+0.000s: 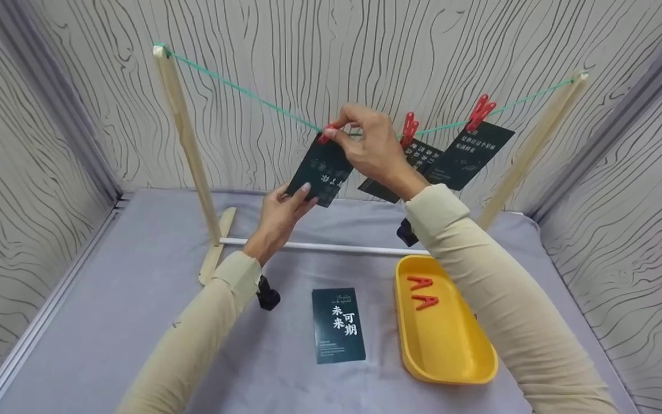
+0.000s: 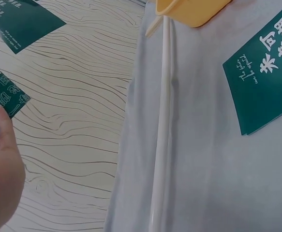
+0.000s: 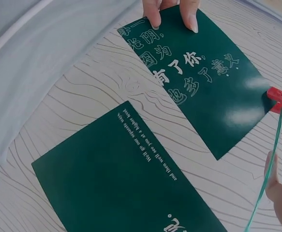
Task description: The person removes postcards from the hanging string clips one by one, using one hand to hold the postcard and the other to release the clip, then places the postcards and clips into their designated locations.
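My left hand (image 1: 283,215) pinches the lower edge of a dark green card (image 3: 189,77) with white characters, thumb on its front. At the card's top edge, my right hand (image 1: 370,141) pinches a red clothespin (image 3: 281,100), which sits on the card beside the green string (image 3: 269,179). Two more cards hang to the right. One card (image 1: 381,187), partly behind the right hand, hangs from a red clothespin (image 1: 409,129); the other card (image 1: 470,155) hangs tilted from red clothespins (image 1: 481,112).
Wooden posts (image 1: 184,138) hold the string at both ends, joined low down by a white rod (image 1: 331,247). On the grey cloth lies a stack of green cards (image 1: 339,326). A yellow tray (image 1: 446,351) beside it holds two red clothespins (image 1: 423,292), the right forearm partly over it.
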Available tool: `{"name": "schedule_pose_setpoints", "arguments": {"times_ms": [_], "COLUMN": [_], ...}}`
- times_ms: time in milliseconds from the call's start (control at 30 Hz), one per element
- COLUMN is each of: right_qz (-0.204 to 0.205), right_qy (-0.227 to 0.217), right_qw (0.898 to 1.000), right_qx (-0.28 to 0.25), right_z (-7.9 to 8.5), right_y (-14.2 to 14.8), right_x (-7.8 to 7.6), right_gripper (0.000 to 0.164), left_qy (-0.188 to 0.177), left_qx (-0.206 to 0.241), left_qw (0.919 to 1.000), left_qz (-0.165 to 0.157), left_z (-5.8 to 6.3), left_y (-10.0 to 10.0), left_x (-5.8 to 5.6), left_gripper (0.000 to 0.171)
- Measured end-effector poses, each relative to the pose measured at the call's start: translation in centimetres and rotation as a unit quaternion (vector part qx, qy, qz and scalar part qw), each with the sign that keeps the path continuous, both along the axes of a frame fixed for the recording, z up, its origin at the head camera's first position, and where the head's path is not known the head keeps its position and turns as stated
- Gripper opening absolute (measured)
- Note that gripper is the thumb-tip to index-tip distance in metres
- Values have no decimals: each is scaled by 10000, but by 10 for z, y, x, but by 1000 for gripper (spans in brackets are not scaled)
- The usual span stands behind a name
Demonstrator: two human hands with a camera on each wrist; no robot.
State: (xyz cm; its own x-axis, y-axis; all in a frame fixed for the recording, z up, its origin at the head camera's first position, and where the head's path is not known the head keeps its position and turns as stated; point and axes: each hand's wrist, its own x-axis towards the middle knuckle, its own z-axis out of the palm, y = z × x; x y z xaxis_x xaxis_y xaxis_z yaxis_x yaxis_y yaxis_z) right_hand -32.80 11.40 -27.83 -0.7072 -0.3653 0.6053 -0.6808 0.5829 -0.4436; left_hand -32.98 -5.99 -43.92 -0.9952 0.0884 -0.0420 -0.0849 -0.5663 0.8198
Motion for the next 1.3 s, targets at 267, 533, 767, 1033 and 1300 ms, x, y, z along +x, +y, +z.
{"name": "schedule_pose_setpoints", "arguments": {"times_ms": [267, 533, 767, 1033, 1300], "right_qz": [187, 273, 496, 643, 667], "right_qy": [490, 1548, 2882, 3940, 4319], "right_qw": [9984, 9876, 9558, 9113, 8874], "right_qx": [-188, -65, 288, 1012, 1468], "right_z": [-3, 2, -5, -18, -32], "right_y": [-4, 2, 5, 7, 13], "right_x": [11, 30, 43, 62, 74], "right_gripper": [13, 16, 13, 6, 17], "left_qy": [-87, -311, -474, -719, -897], "left_qx": [132, -33, -245, -231, -256], "left_qw": [9998, 9993, 9984, 9968, 9953], "left_qz": [151, 218, 202, 274, 264], "left_z": [-5, -7, -13, -25, -32], "left_y": [-3, -4, -13, -20, -17], "left_x": [4, 8, 14, 19, 25], "left_gripper": [44, 43, 46, 47, 45]}}
